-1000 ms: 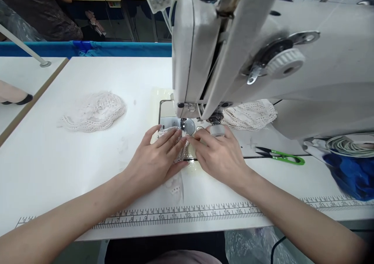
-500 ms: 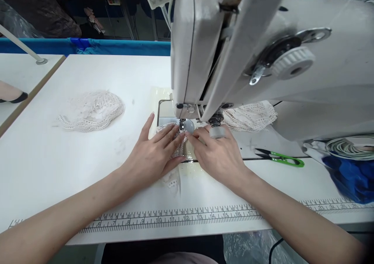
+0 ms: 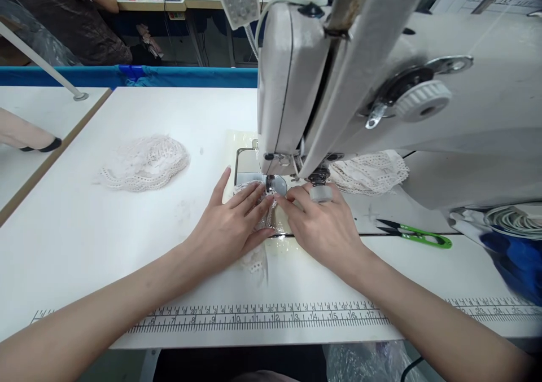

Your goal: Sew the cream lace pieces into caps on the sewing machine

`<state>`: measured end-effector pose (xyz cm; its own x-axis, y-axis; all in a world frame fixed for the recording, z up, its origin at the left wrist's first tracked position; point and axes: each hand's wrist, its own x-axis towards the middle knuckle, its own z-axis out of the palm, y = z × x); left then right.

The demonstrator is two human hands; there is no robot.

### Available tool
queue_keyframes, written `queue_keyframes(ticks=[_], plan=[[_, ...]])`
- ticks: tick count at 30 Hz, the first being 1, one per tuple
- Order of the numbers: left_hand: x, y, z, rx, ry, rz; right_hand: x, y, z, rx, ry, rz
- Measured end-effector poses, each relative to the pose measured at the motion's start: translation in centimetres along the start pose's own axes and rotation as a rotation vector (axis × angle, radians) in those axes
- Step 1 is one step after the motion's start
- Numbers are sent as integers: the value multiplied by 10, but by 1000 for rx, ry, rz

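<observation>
My left hand [image 3: 228, 227] lies flat with its fingers stretched out, pressing a strip of white lace trim [image 3: 256, 263] onto the bed of a white sewing machine [image 3: 339, 88]. The fingertips reach almost to the presser foot [image 3: 271, 184]. My right hand [image 3: 324, 227] rests just right of the foot, its fingers curled down on the same lace beside the needle. The lace runs from under the foot back toward me between both hands.
A heap of white lace [image 3: 141, 162] lies at the left of the table, another heap [image 3: 368, 170] behind the machine. Green thread snips [image 3: 417, 236] lie to the right, blue fabric [image 3: 519, 260] at the far right. A ruler strip [image 3: 254, 317] edges the table. Another person [image 3: 84, 21] sits beyond.
Both hands have stayed at the presser foot, the left fingers sliding slightly forward with the lace. The view has shifted a little to the right and down.
</observation>
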<state>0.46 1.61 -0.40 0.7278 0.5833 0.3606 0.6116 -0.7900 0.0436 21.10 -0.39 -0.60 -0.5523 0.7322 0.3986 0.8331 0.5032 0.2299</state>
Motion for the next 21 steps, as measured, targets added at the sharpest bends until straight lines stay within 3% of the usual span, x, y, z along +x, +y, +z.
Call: queue_keyframes(ticks=[12, 17, 21], plan=[[1, -7, 5, -47, 17, -8, 5, 1, 0, 0, -38, 22], [-2, -1, -6, -8, 64, 48, 5, 2, -3, 74, 45, 0], [-7, 14, -26, -50, -94, 16, 5, 0, -8, 287, 108, -77]])
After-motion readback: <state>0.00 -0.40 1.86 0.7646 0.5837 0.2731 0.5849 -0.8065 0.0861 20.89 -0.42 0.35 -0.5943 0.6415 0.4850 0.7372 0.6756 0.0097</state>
